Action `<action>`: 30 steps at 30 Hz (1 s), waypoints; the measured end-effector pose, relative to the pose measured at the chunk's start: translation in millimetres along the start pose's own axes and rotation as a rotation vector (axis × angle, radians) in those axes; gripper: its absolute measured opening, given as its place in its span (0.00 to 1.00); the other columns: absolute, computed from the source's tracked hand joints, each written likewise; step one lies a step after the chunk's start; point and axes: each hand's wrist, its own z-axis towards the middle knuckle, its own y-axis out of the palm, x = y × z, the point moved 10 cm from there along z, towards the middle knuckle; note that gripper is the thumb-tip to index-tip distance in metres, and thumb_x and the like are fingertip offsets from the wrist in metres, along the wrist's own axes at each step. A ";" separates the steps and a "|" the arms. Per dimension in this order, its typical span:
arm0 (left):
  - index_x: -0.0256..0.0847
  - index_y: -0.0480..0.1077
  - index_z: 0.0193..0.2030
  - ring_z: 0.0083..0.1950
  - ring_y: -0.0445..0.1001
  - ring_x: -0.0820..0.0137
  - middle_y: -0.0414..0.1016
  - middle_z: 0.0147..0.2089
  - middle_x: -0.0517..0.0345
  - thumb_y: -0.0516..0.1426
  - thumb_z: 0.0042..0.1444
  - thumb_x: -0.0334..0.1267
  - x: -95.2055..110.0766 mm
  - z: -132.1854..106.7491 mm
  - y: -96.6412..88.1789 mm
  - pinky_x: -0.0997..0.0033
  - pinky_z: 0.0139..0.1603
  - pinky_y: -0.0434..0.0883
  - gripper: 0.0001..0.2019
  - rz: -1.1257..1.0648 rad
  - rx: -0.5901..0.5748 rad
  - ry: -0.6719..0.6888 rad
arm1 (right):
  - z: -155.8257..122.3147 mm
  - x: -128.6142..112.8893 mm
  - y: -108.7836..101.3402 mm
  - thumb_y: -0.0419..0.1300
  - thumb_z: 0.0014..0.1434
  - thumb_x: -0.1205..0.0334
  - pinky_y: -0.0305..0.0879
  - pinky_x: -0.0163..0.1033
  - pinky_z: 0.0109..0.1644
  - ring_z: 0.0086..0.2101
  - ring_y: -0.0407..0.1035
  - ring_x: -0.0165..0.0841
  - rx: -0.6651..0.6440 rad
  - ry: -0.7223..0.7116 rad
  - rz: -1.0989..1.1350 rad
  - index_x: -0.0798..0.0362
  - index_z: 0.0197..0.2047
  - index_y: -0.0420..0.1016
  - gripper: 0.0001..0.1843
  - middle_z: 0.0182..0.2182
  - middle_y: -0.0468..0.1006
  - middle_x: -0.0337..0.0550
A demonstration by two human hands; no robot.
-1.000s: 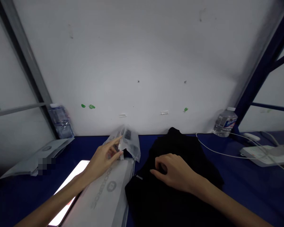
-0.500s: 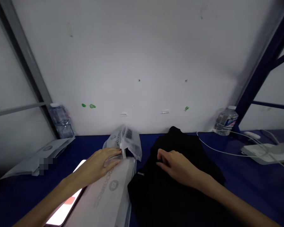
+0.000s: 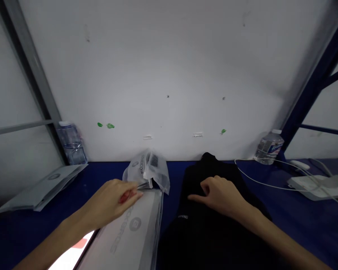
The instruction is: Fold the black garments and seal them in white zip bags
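Observation:
My left hand point(image 3: 116, 195) is closed around small red-handled scissors point(image 3: 126, 195). A narrow metal blade points right from the fingers, over the upper end of a stack of frosted plastic bags point(image 3: 122, 242) printed with a logo. Just beyond the fingertips, a crumpled frosted bag point(image 3: 160, 173) stands with its mouth folded over. On the right, a black garment point(image 3: 195, 234) with a small pale print lies on the table. My right hand point(image 3: 221, 195) rests on it, thumb stretched to the left and apart from the bent index finger. The other fingertips are hidden.
A lit phone point(image 3: 71, 253) lies under my left forearm. Flat bags point(image 3: 52, 183) lie at the far left, near a large plastic bottle point(image 3: 73, 144). At the right stand a labelled bottle point(image 3: 269, 147) and a white power strip point(image 3: 323, 185) with loose cables. A white wall closes off the back.
Red scissors now show in my left hand, which has moved slightly left. My right hand has shifted right, its thumb and index finger farther apart. The garment's left side and print have moved right.

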 end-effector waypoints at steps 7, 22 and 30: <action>0.39 0.58 0.13 0.18 0.45 0.76 0.42 0.17 0.67 0.44 0.70 0.51 1.4 -2.1 10.6 0.70 0.24 0.45 0.33 -0.039 -0.019 0.074 | 0.7 -10.9 5.8 0.63 0.55 0.68 0.59 0.37 0.30 0.30 0.74 0.40 0.017 -0.075 -0.041 0.51 0.39 0.76 0.07 0.29 0.79 0.43; 0.41 0.37 0.20 0.20 0.40 0.75 0.38 0.19 0.65 0.44 0.68 0.47 -28.5 -22.0 -61.8 0.68 0.23 0.44 0.27 -0.149 0.451 -0.032 | -28.0 -49.5 -77.2 0.61 0.62 0.62 0.72 0.42 0.47 0.44 0.75 0.38 0.110 -0.535 0.652 0.45 0.46 0.78 0.10 0.46 0.80 0.43; 0.42 0.63 0.23 0.22 0.63 0.71 0.63 0.21 0.64 0.51 0.64 0.54 -23.3 -3.6 -30.2 0.72 0.25 0.54 0.23 0.044 0.211 -0.108 | -14.5 -47.0 -41.2 0.63 0.59 0.51 0.70 0.42 0.39 0.34 0.72 0.34 0.072 -0.345 0.304 0.47 0.47 0.77 0.14 0.51 0.75 0.45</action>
